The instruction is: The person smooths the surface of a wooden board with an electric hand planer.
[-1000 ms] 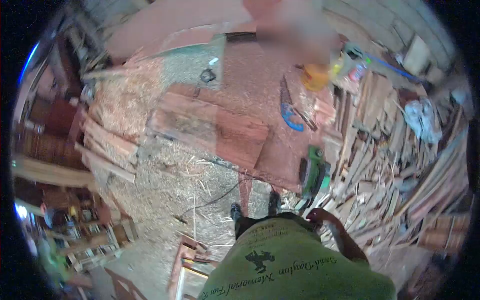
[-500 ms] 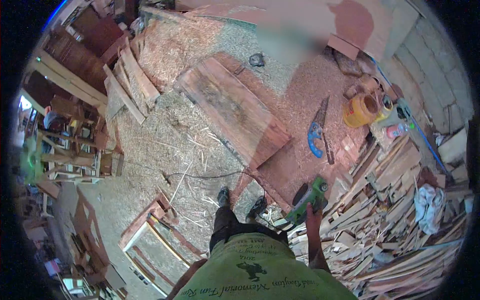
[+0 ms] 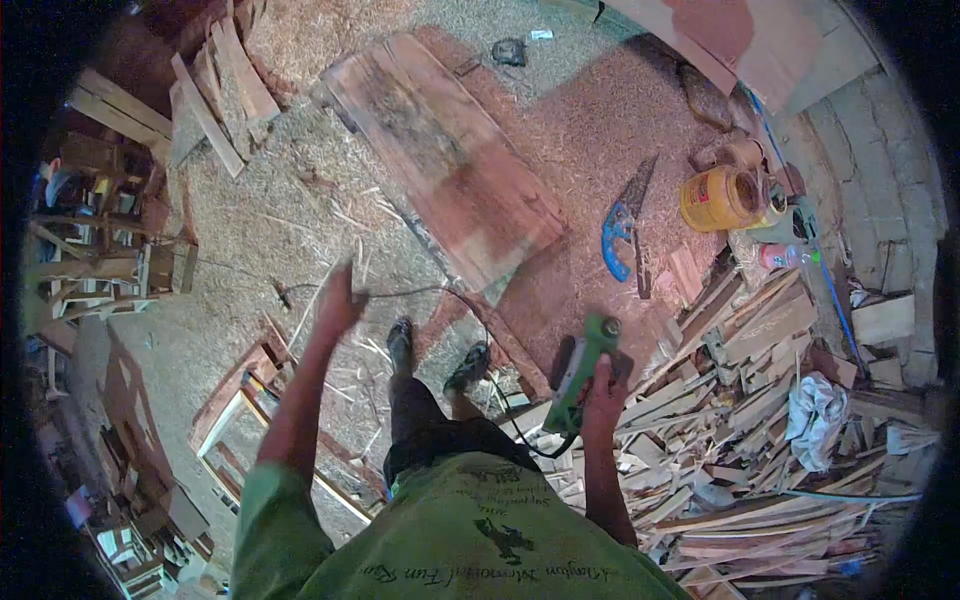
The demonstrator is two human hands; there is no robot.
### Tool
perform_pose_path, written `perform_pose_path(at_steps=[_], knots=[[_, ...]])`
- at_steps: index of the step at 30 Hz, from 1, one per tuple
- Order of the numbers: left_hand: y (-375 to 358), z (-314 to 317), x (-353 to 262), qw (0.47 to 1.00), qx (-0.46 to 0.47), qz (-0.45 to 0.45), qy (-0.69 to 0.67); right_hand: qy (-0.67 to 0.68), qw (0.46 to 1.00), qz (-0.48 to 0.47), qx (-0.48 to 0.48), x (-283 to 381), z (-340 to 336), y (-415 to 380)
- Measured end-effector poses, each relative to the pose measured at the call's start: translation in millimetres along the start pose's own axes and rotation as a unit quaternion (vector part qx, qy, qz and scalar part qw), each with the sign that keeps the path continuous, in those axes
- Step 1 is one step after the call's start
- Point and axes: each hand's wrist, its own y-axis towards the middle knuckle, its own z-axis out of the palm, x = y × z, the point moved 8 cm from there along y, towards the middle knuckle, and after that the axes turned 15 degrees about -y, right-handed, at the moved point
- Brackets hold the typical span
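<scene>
My right hand (image 3: pixel 603 400) grips a green electric planer (image 3: pixel 578 375) by its handle, held up beside my body. Its black cord (image 3: pixel 470 298) loops down and runs left across the floor. My left hand (image 3: pixel 342 302) reaches forward over the cord, fingers appearing stretched out and a little blurred, with nothing visible in them. Ahead of my feet lies a wide wooden slab (image 3: pixel 455 160), its surface partly dark and rough, partly smoother reddish brown. A blue-handled handsaw (image 3: pixel 622 235) rests on the floor to the right of the slab.
Offcuts (image 3: pixel 720 450) pile up on the right, with a white cloth (image 3: pixel 815 420) on them. A yellow container (image 3: pixel 715 203) and a bottle (image 3: pixel 785 256) stand near the wall. A wooden frame (image 3: pixel 235 430) lies left. Planks (image 3: pixel 215 110) lie at upper left; shavings cover the floor.
My left arm has come up from my side and stretched forward. The planer has shifted slightly left and up in my right hand. My view has tilted and moved a little.
</scene>
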Motion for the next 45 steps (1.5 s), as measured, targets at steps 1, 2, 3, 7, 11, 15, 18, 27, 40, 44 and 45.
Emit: perform_pose_path(at_steps=[1, 2, 3, 7, 11, 15, 18, 27, 40, 44, 45], knots=[[51.2, -14.7, -29.7, 0.996, -0.052, 0.078, 0.01, -0.059, 0.998, -0.011, 0.02, 10.1, 4.0, -3.5], [85.5, -37.1, -79.2, 0.996, -0.071, 0.049, 0.016, -0.117, 0.992, -0.022, 0.039, 15.3, 7.1, -4.4], [134.3, -38.6, -87.3, 0.989, -0.103, 0.08, 0.063, -0.174, 0.982, -0.034, 0.059, 23.8, 11.3, -5.3], [259.2, -37.1, -137.4, 0.988, -0.064, 0.074, 0.122, -0.236, 0.948, -0.183, 0.11, 64.5, 58.5, -7.4], [343.5, -10.3, -110.7, 0.97, 0.001, 0.067, 0.235, -0.309, 0.918, -0.151, 0.195, 87.2, 115.3, -1.3], [327.4, -27.2, -137.4, 0.974, 0.035, 0.08, 0.208, -0.297, 0.914, -0.214, 0.174, 83.5, 142.1, 3.7], [305.3, -37.0, -160.8, 0.979, 0.013, 0.067, 0.191, -0.322, 0.904, -0.199, 0.199, 89.3, 145.4, 6.9], [312.5, -38.9, -159.9, 0.981, -0.007, -0.013, 0.193, -0.351, 0.898, -0.184, 0.189, 100.9, 180.5, 23.4], [317.1, -55.0, -156.4, 0.991, 0.072, -0.078, 0.083, -0.323, 0.898, -0.216, 0.207, 203.1, 284.4, 63.6], [347.3, -50.6, -134.1, 0.984, 0.141, -0.104, -0.032, -0.295, 0.903, -0.247, 0.193, 235.7, 312.4, 70.5], [375.1, -32.4, -115.8, 0.987, 0.143, -0.047, -0.065, -0.295, 0.899, -0.268, 0.184, 238.5, 323.6, 76.8]])
